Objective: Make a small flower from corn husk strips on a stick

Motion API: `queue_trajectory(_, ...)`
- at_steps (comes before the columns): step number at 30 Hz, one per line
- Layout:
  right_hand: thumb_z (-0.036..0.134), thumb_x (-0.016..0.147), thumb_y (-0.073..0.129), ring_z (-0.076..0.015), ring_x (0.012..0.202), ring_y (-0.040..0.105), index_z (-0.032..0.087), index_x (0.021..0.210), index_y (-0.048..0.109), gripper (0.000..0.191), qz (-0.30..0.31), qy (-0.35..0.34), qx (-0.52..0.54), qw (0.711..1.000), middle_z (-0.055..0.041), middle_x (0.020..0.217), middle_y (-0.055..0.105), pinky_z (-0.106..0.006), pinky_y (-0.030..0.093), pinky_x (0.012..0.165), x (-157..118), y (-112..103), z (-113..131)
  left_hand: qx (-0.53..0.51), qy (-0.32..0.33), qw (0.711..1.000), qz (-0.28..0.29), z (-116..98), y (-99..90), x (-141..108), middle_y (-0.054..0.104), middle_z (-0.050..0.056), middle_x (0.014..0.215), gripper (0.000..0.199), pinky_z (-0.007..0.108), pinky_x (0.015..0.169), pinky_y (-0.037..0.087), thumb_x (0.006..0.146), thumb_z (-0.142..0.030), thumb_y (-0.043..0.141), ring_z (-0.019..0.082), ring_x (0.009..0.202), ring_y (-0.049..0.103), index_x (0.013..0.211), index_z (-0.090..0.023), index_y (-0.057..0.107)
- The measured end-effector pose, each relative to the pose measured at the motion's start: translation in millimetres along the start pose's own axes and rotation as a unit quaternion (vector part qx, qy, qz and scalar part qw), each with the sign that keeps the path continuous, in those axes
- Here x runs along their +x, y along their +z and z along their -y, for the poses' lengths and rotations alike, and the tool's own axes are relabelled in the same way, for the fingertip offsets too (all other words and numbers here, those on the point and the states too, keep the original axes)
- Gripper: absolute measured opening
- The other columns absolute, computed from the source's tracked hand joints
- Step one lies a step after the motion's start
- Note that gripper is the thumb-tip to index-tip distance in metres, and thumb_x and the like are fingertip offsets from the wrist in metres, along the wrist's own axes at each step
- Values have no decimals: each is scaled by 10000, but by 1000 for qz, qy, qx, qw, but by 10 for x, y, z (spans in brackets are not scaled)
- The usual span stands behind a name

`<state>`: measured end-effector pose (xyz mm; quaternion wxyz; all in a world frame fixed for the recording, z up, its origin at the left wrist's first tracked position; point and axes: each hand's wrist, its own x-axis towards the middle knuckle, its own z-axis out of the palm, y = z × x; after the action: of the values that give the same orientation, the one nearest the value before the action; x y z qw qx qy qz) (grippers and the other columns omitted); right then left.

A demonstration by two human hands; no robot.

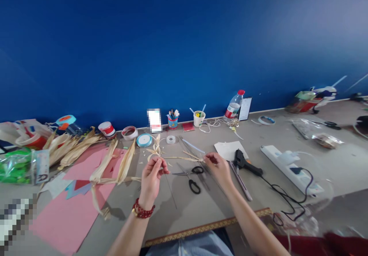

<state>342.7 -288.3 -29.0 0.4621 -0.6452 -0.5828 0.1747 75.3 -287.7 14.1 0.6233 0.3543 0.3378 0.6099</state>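
Note:
My left hand (154, 173), wearing a red bead bracelet (143, 209), is raised over the table with thumb and fingertips pinched. A thin dark wire (171, 193) slants down from those fingertips. To the right, my right hand (217, 166) has its fingertips closed at the end of a narrow strip of dried corn husk (184, 157). That strip runs across toward the left fingers; whether they touch it is hard to see. Black-handled scissors (189, 177) lie open between the hands. Several thin wires (188, 145) lie just behind the right fingertips.
Pink paper (69, 213) and corn husks (79, 150) spread over the left side. Blue ribbon (144, 140) and clear tape (170, 139) lie behind the hands. On the right are a glue gun (247, 164), a power strip (291, 169) with cords, and a bottle (234, 105).

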Motion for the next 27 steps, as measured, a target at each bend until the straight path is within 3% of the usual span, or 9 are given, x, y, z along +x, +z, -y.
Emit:
queue_trajectory(8, 378, 852, 551, -186, 647, 598, 195, 760, 641, 224, 97, -49, -38, 993, -25, 685, 656, -268, 444, 593, 297, 103, -2, -13, -18, 1000, 20, 9, -33, 10, 595, -20, 689, 220, 217, 558, 494, 805, -345, 737, 85, 572, 533, 784, -168, 606)
queue_trajectory(17, 266, 851, 554, -245, 832, 612, 218, 762, 639, 133, 144, -122, -80, 979, -59, 825, 693, -355, 459, 801, 59, 132, 171, -22, -34, 999, 29, 18, -13, 3, 576, -24, 676, 247, 213, 535, 476, 801, -352, 742, 82, 559, 517, 766, -170, 579)
queue_trajectory(22, 238, 894, 545, -248, 832, 596, 221, 764, 610, 146, 144, -161, -112, 970, -65, 834, 679, -352, 451, 792, -42, 107, 284, -30, -44, 998, 25, 21, 15, -8, 575, -31, 673, 242, 202, 521, 464, 808, -341, 737, 76, 553, 520, 768, -167, 573)
queue_trajectory(27, 199, 864, 586, -229, 826, 587, 214, 756, 610, 112, 178, -169, -123, 962, -47, 820, 666, -318, 445, 757, -137, 211, 253, -39, -58, 997, 14, 19, 29, 5, 578, -35, 666, 271, 197, 506, 452, 768, -355, 772, 71, 534, 522, 768, -168, 576)
